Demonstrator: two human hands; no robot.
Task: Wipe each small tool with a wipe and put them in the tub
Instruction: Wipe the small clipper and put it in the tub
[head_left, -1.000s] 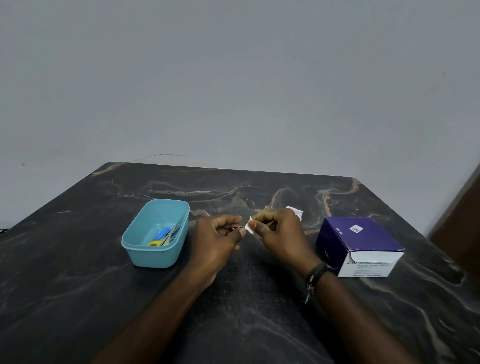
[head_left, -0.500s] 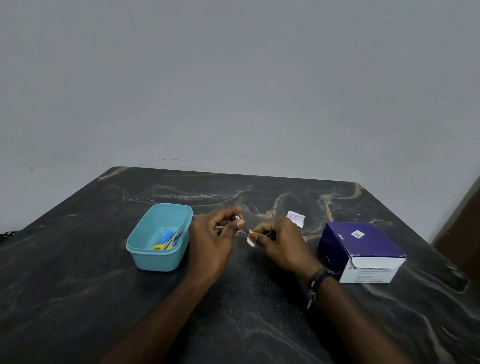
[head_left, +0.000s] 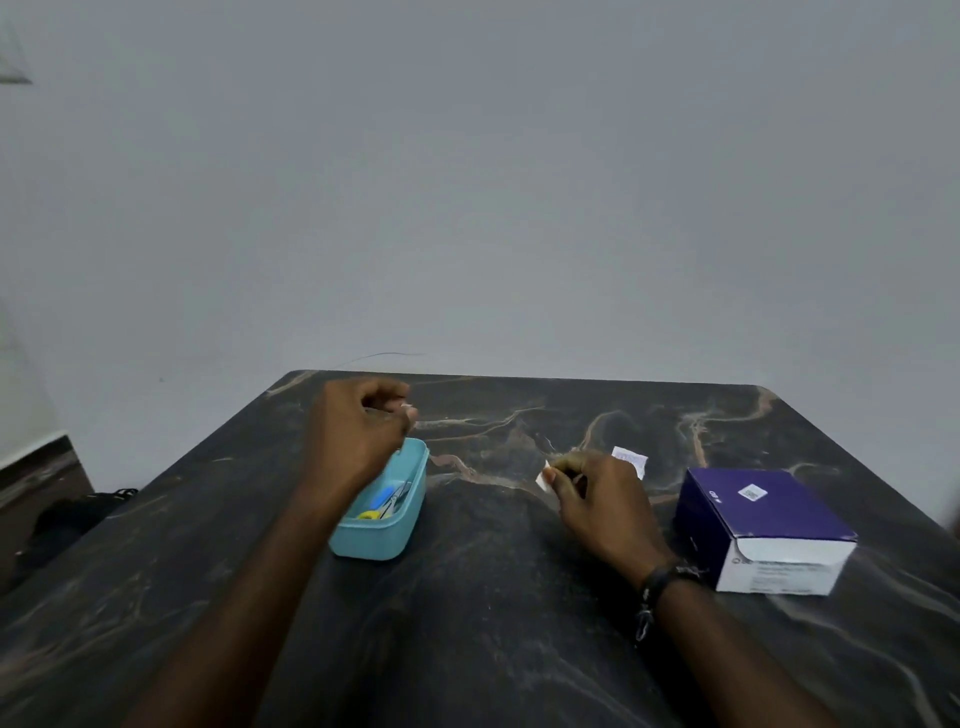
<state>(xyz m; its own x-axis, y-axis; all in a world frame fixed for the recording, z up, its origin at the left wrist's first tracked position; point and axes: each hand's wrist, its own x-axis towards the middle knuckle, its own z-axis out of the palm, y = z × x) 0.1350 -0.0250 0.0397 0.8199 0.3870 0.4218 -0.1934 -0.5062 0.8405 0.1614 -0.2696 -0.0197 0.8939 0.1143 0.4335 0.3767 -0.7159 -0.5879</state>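
Marble-veined dark table (head_left: 493, 597) against grey wall (head_left: 519, 182); right hand (head_left: 597, 499) grip pinches wipe (head_left: 543, 478), left hand (head_left: 358, 431) grip unclear.

On a dark marbled table (head_left: 467, 597) a light-blue tub (head_left: 382, 530) sits left of centre, holding blue- and yellow-handled tools (head_left: 384, 501). The left hand (head_left: 358, 436) hangs over the tub's far end, fingers curled — whether it holds anything cannot be told. To the right, well apart, the right hand (head_left: 602, 499) pinches a small white wipe (head_left: 543, 479). Just beyond it lies a white sachet (head_left: 631, 460); further right stands a purple-and-white box (head_left: 763, 525). A dark band (head_left: 657, 584) circles the right wrist.
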